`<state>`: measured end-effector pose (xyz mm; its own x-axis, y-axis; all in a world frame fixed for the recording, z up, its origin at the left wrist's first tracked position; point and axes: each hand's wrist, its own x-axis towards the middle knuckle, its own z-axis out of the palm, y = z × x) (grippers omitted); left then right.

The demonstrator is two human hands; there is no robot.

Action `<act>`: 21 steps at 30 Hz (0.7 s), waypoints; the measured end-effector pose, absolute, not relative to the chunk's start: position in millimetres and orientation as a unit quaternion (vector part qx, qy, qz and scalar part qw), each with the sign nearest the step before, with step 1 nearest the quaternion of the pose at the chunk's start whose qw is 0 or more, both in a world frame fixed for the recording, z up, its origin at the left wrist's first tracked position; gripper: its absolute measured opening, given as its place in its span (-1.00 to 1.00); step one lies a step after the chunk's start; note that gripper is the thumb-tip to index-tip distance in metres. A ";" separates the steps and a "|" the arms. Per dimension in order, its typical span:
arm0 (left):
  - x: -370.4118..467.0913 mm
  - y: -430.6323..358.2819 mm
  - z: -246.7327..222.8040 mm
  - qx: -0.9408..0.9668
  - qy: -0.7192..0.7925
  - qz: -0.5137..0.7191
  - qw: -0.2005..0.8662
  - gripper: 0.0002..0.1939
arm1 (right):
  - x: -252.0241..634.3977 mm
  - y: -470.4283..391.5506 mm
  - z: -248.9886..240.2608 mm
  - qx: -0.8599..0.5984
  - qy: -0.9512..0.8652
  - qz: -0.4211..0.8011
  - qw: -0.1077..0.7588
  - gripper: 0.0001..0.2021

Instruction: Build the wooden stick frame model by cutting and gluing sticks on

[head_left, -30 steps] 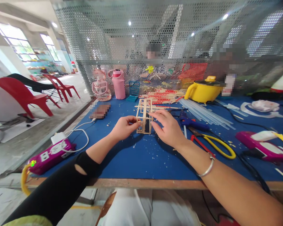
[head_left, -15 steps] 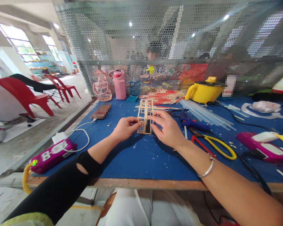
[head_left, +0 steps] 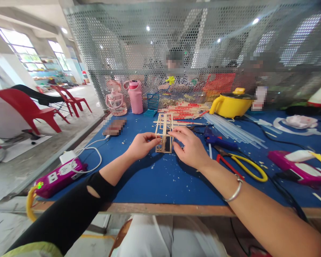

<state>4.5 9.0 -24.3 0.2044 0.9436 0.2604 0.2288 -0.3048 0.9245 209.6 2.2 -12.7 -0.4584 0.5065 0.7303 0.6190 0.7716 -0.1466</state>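
Observation:
A small open frame of thin wooden sticks (head_left: pixel 164 125) stands over the blue tabletop in front of me, its long side running away from me. My left hand (head_left: pixel 141 145) pinches its left side between thumb and fingers, near the lower half. On the opposite side my right hand (head_left: pixel 188 147) has its curved fingertips against the frame, thumb lower than the index finger. The fingertips partly cover the joints of the sticks. A dark patch shows through the frame's lower right opening.
Behind the frame lies a pile of red-marked wooden sticks (head_left: pixel 186 110). To the right are clear glue sticks (head_left: pixel 234 130), a blue glue gun (head_left: pixel 220 141), yellow-and-red-handled pliers (head_left: pixel 250 167) and a yellow pot (head_left: pixel 232 105). A purple power strip (head_left: pixel 60 178) and pink bottle (head_left: pixel 135 98) are leftward.
The frame has shifted very slightly left and tilted a little between my hands. Both hands keep nearly the same places.

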 end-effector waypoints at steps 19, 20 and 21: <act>7.5 8.5 -26.7 0.667 0.451 0.445 0.391 -0.69 | 209.2 0.7 -12.5 -0.333 -0.852 -0.074 0.398 -0.69; 7.7 8.4 -26.7 0.666 0.453 0.446 0.391 -0.70 | 209.2 0.6 -12.4 -0.333 -0.851 -0.073 0.398 -0.69; 7.9 8.3 -26.7 0.664 0.454 0.447 0.391 -0.71 | 209.1 0.6 -12.5 -0.333 -0.852 -0.073 0.398 -0.69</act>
